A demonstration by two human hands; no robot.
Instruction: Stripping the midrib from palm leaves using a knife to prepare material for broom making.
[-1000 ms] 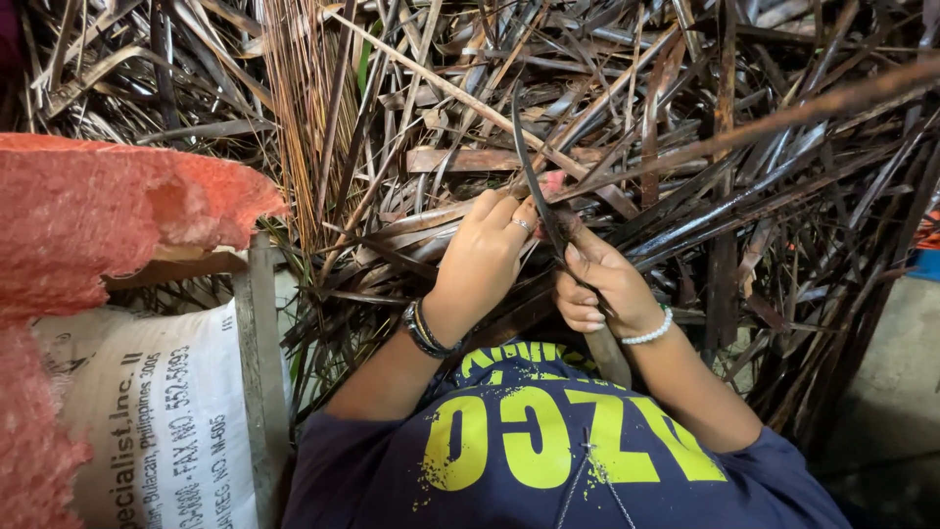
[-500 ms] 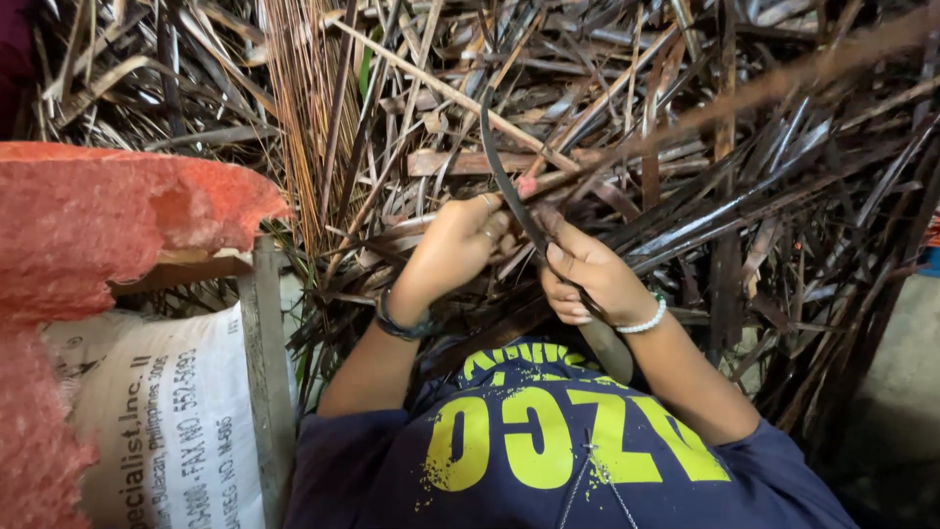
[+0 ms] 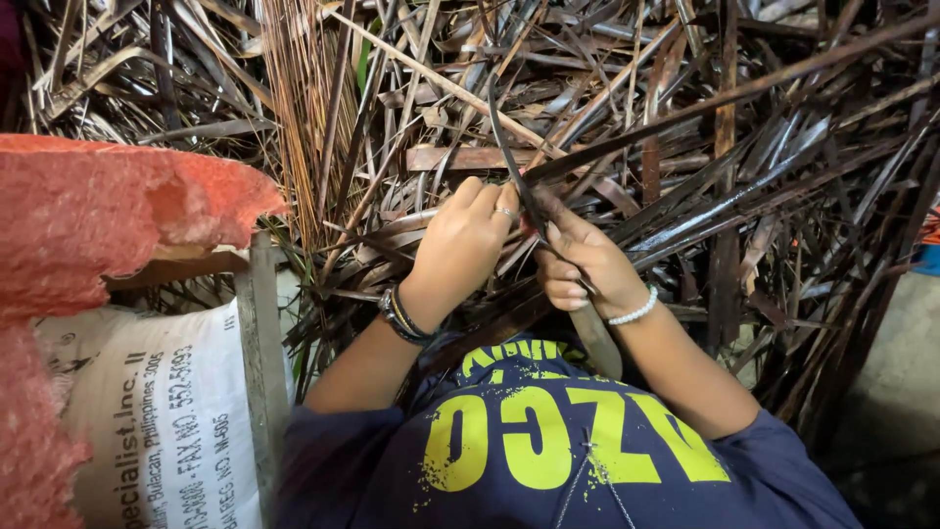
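Both hands [image 3: 524, 250] raised close together (fingers curled, pinching).

Dry leaf pile [image 3: 685, 157] brown-grey; shirt [image 3: 548, 460] navy, yellow print; foam block [image 3: 108, 216] red-orange; sack [image 3: 147, 421] white.

One package is seen: a white woven sack [image 3: 147, 421] at the near left, printed with black lettering. It is tucked below a rough red-orange slab [image 3: 108, 211] and bordered on its right by an upright grey wooden post [image 3: 262, 362]. No signs or screens are seen.
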